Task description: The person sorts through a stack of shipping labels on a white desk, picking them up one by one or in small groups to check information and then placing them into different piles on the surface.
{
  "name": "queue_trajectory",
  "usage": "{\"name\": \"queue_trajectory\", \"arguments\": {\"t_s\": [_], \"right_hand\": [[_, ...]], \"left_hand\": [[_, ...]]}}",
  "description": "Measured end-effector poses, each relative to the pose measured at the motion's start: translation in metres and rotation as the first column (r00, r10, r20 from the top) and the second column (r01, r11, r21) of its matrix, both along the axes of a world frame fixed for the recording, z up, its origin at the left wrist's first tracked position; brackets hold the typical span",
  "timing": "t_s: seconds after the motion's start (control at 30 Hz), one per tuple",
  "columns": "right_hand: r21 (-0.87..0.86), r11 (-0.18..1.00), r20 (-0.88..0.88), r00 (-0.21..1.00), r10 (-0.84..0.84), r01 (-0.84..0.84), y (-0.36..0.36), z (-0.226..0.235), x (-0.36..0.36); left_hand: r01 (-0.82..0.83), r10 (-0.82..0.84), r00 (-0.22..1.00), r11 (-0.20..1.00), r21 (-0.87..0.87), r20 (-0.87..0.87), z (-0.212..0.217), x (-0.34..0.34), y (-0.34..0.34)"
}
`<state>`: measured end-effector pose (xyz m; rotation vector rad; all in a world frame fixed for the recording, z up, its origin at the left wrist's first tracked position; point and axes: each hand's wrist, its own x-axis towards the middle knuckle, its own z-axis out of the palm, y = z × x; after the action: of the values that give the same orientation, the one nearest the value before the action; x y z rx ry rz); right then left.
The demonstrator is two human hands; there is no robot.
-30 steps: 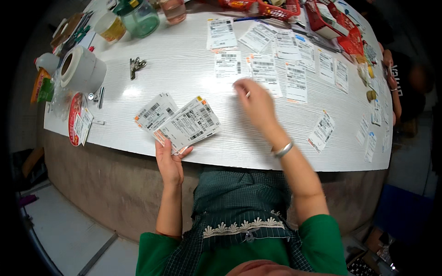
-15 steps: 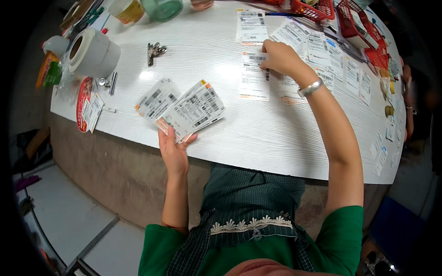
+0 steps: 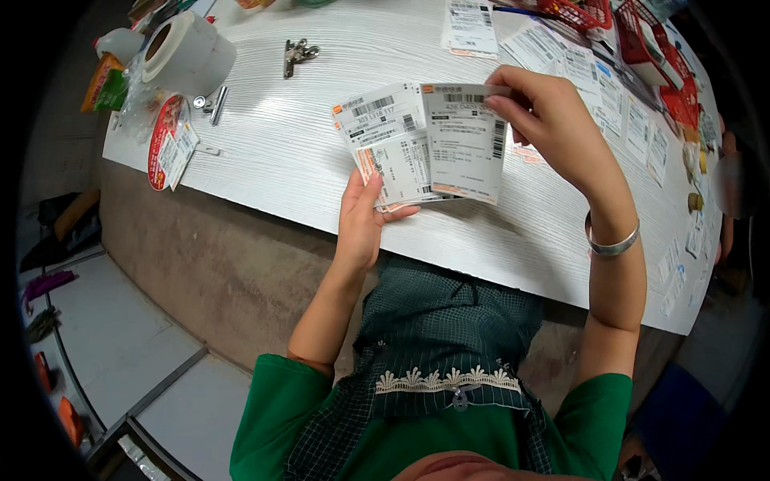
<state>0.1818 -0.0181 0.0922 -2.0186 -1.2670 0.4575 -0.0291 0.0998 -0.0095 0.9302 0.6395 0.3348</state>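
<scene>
My left hand kept a fan of printed slips clamped between thumb and fingers, gripped at the fan's lower edge and raised above the near edge of the white counter. My right hand had its own grip closed on a single slip, pinched at that slip's top right corner between thumb and fingertips.

The relation that mattered was this: the single slip lay just to the right of the fan, its left edge overlapping the fan's right-hand sheets, touching them. Its long axis stood nearly upright, close to parallel with the fan's nearest sheet, while the fan's farther sheets splayed off to the left. So the fan was to the left of my right grip and slightly below it, and my left thumb sat at the fan's foot, nearer the overlap than anything else.

Beyond the fan, toward the far right, rows of more slips lay flat on the counter, with red baskets past them. To the fan's left stood a large roll of white tape, a metal clip and a red round tag at the counter's edge.
</scene>
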Motion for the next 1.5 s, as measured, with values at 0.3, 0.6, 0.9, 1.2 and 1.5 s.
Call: {"name": "queue_trajectory", "arguments": {"t_s": [0.3, 0.6, 0.9, 1.2, 1.5], "right_hand": [[0.042, 0.999, 0.108, 0.994, 0.001, -0.005, 0.002, -0.043, -0.021], [-0.278, 0.872, 0.406, 0.872, -0.273, 0.402, -0.054, -0.064, 0.083], [-0.469, 0.838, 0.5, 0.866, -0.008, 0.278, -0.035, -0.09, 0.106], [-0.516, 0.825, 0.445, 0.895, 0.03, 0.229, -0.034, -0.091, 0.11], [-0.602, 0.77, 0.39, 0.919, 0.055, 0.209, -0.034, -0.092, 0.112]], "left_hand": [[0.116, -0.116, 0.993, 0.992, -0.045, 0.003, 0.001, 0.017, -0.034], [0.03, -0.022, 0.997, 0.993, 0.113, -0.071, -0.002, 0.013, -0.017], [0.058, -0.049, 0.994, 0.995, 0.081, -0.098, -0.005, 0.018, -0.013], [0.063, -0.064, 0.997, 0.998, -0.007, -0.05, -0.005, 0.019, -0.013], [0.002, -0.001, 1.0, 0.999, 0.045, -0.031, -0.003, 0.011, -0.014]]}}
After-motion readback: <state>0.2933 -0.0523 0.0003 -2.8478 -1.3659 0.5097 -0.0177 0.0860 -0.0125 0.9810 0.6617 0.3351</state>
